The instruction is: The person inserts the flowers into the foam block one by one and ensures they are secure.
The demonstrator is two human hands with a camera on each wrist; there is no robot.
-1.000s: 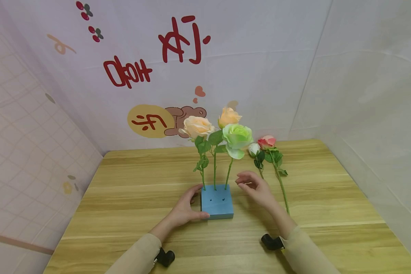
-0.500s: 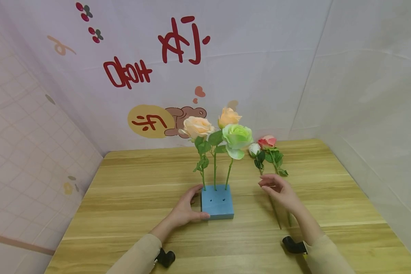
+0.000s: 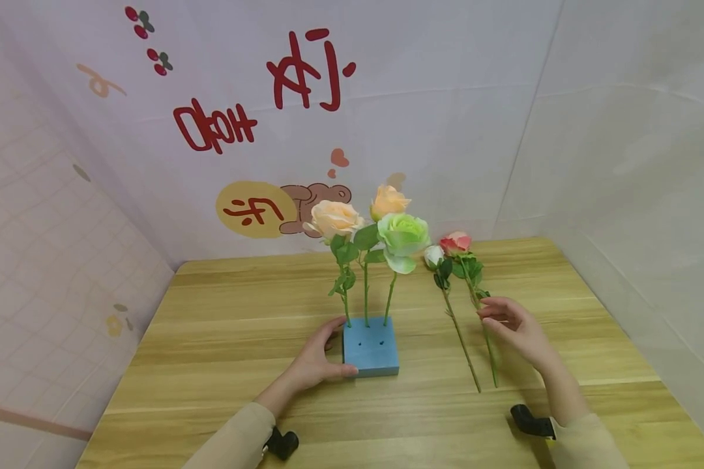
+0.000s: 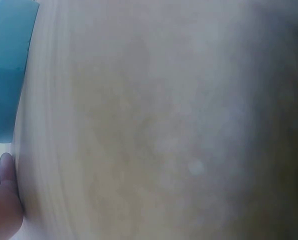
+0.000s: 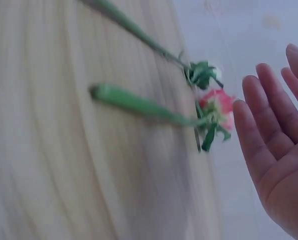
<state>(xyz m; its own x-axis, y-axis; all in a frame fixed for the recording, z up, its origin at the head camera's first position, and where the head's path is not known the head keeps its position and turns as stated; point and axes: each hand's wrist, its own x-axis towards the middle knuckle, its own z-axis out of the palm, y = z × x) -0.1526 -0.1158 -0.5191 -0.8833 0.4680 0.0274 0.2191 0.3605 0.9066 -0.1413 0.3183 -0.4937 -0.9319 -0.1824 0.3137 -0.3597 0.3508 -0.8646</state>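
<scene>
My left hand (image 3: 313, 361) grips the left side of a blue block (image 3: 371, 355), thumb at its front edge and fingers at the back left corner. Three artificial roses stand in holes along the block's back: a pale peach rose (image 3: 336, 219), an orange-peach rose (image 3: 390, 202) and a green rose (image 3: 403, 233). Two more holes in front hold nothing. My right hand (image 3: 522, 332), fingers loosely bent, hovers over the stem of a pink rose (image 3: 455, 243) lying on the table. In the right wrist view the fingers (image 5: 261, 110) appear apart from that stem.
Left of the pink rose, a white rose (image 3: 434, 256) lies with its stem toward me. The wooden table (image 3: 240, 306) meets a printed cloth wall (image 3: 434, 130) behind. A black wrist mount (image 3: 530, 423) sits below the right hand.
My right hand has moved right, away from the block, past the white rose's stem to the pink rose's stem. The left hand has stayed on the block.
</scene>
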